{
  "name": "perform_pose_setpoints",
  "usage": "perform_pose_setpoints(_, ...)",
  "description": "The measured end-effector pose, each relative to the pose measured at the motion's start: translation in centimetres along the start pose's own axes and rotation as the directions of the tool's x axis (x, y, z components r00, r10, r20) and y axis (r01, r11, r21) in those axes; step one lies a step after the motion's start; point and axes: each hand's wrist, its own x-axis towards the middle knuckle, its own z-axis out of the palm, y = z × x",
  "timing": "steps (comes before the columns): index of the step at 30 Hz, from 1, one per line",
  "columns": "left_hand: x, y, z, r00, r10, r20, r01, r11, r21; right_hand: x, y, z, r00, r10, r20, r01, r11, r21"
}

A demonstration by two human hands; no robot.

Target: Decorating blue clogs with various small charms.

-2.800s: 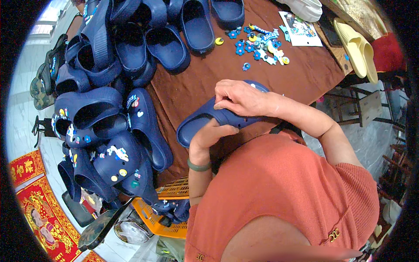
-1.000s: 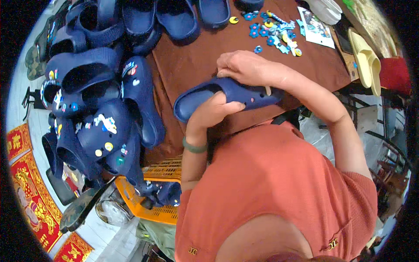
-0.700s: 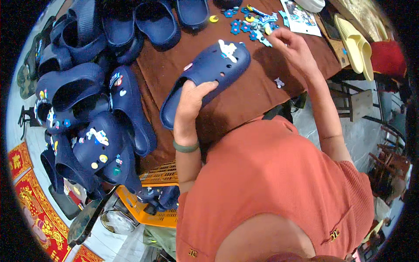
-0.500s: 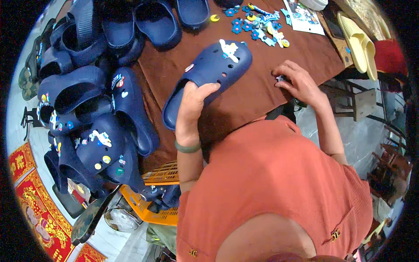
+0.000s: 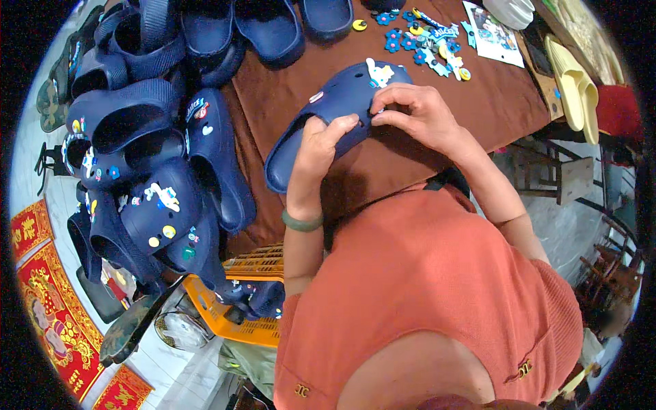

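Note:
A navy clog (image 5: pixel 321 116) with holes in its upper is held over a brown tabletop (image 5: pixel 437 171). My left hand (image 5: pixel 316 147) grips it at the heel opening, fingers curled over the rim. My right hand (image 5: pixel 417 117) pinches at the toe end, fingertips pressed on the upper beside a white and yellow charm (image 5: pixel 378 72). A small pink charm (image 5: pixel 316 98) sits on the upper near the opening. A green bangle (image 5: pixel 303 221) circles my left wrist.
Several navy clogs (image 5: pixel 157 198), many with charms, are piled at the table's left; more stand along the far edge (image 5: pixel 270 31). Loose blue and yellow charms (image 5: pixel 427 41) lie far right beside a printed card (image 5: pixel 493 34). Yellow clogs (image 5: pixel 577 89) and an orange crate (image 5: pixel 239 321) are nearby.
My right hand went out to the table at the right, then came back onto the clog's toe end. The clog was turned upper side up, my left hand holding its heel.

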Motion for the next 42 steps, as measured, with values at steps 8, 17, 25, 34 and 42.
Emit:
perform_pose_setpoints(8, 0.2, -1.4, -1.3, 0.998, 0.058, 0.007, -0.058, 0.997, 0.045, 2.0, -1.0, -0.9, 0.972, -0.154, 0.175, 0.214, 0.889, -0.405)
perform_pose_setpoints(17, -0.3, -1.1, -1.1, 0.999, -0.013, 0.046, 0.01, 0.997, 0.074, 6.8, -1.0, -2.2, 0.895, -0.025, 0.445, 0.328, 0.712, -0.621)
perform_pose_setpoints(25, -0.3, -0.5, -0.6, 0.998, 0.067, 0.018, -0.068, 0.996, 0.049, 8.3, -1.6, -1.3, 0.834, 0.121, 0.539, 0.323, 0.684, -0.654)
perform_pose_setpoints(34, -0.3, -0.5, -0.6, 0.999, 0.016, -0.039, -0.011, 0.992, 0.126, 5.1, -0.9, -1.2, 0.931, -0.073, 0.359, 0.28, 0.774, -0.568)
perform_pose_setpoints(42, -0.1, -0.2, -0.7, 1.0, 0.006, -0.009, -0.004, 0.989, 0.147, 0.3, -0.4, 0.5, 0.959, -0.281, 0.038, 0.252, 0.781, -0.572)
